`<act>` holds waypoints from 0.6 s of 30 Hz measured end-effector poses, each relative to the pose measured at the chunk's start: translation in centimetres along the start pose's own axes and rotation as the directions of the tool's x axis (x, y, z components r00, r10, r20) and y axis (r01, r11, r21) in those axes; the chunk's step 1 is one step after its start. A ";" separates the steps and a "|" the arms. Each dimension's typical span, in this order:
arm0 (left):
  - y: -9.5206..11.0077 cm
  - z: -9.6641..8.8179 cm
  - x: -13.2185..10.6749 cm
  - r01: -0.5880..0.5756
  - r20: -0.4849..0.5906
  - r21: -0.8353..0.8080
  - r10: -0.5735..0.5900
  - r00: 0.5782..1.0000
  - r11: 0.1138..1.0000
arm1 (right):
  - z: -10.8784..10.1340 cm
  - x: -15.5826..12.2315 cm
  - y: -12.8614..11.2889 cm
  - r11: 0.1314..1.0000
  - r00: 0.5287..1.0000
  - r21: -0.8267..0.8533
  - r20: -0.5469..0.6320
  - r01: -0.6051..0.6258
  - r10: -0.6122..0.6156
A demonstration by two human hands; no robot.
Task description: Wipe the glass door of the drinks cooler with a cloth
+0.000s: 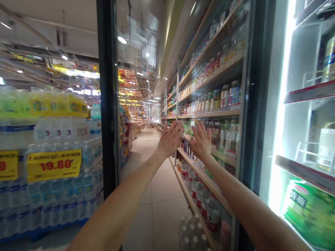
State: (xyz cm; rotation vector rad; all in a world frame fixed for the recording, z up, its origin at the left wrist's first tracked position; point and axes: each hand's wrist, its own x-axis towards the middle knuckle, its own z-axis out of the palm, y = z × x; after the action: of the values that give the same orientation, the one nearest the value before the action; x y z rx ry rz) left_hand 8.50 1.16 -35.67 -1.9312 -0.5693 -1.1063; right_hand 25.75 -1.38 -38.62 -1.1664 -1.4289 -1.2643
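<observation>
Left hand [171,139] and right hand [201,139] spread open, gripping nothing, at the black-framed clear glass door [178,97], left of the lit white cooler [306,52]; uneven pushing could let palms slip on smooth glass.

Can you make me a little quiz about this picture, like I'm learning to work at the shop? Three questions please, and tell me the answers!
1. Pick one: what number is on the yellow price sign that shows in full?
A) 5.50
B) 19.80
C) 32.00

2. True or false: the left hand and the right hand are each gripping a bottle.

3. Fill in the colour: the big package at the bottom right is mostly ____.

Key:
1. B, 19.80.
2. False. The left hand and right hand are both open and hold nothing, raised at the glass door; whether they touch it is hard to tell.
3. Green.
</observation>
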 end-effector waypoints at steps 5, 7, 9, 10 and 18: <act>-4.6 -1.5 -1.1 0.328 -0.144 0.020 -0.322 0.936 0.944 | 0.1 -0.1 0.1 1.000 1.000 0.013 -0.017 0.000 0.000; -7.0 -2.4 -1.1 0.554 -0.264 -0.014 -0.537 0.801 0.832 | 0.1 -0.1 0.0 1.000 1.000 0.009 -0.009 -0.008 0.008; -8.3 -2.8 -0.7 0.653 -0.331 -0.059 -0.632 0.701 0.755 | 0.1 -0.1 -0.2 1.000 1.000 0.003 -0.004 -0.019 0.019; -8.3 -2.8 -0.4 0.653 -0.338 -0.070 -0.634 0.696 0.754 | 0.1 -0.1 -0.2 1.000 1.000 0.000 -0.005 -0.024 0.024; -1.1 -0.4 2.1 0.090 -0.051 0.027 -0.088 0.995 0.996 | 0.2 -0.1 0.0 1.000 1.000 0.016 -0.021 -0.007 0.007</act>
State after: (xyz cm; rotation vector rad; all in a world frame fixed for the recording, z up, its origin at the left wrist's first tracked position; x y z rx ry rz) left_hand 8.60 1.46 -33.29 -1.8634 -0.6457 -1.1923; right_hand 25.81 -1.21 -38.71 -1.1433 -1.4163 -1.2547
